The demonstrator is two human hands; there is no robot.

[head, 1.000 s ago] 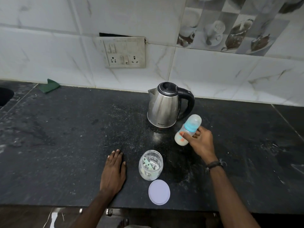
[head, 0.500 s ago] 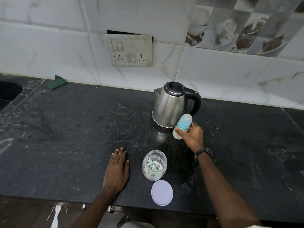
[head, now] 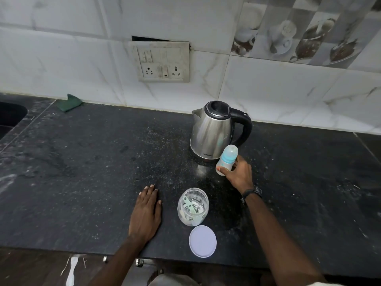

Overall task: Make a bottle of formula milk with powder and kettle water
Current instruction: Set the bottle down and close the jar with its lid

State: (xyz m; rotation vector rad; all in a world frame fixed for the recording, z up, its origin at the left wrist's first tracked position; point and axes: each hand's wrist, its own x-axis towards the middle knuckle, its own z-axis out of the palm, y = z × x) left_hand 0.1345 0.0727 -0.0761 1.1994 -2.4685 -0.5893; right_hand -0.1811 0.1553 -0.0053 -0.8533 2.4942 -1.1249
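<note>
Dark counter (head: 82, 162), centre frame. Right hand (head: 239, 172) grasps the capped bottle (head: 226, 159), tilted, cap toward upper right, base near the counter, just right of the kettle (head: 212, 131). Left hand (head: 146, 211) lies flat, released, left of the jar (head: 192, 206).

From my remote seat I count one steel kettle (head: 212, 133) at about one o'clock on the table (head: 82, 172), and one baby bottle (head: 226, 159) just beside it toward four o'clock. One clear jar (head: 192, 206) stands at six o'clock, with one green scoop (head: 190, 206) inside it (a single scoop, as far as the glass lets me tell). One round white lid (head: 202, 241) lies at the jar's five o'clock. One green cloth (head: 69, 103) sits at ten o'clock. One switch plate (head: 164, 61) carries two sockets. Two hands: left hand (head: 146, 213), right hand (head: 238, 172). One dark wristband (head: 250, 194).
</note>
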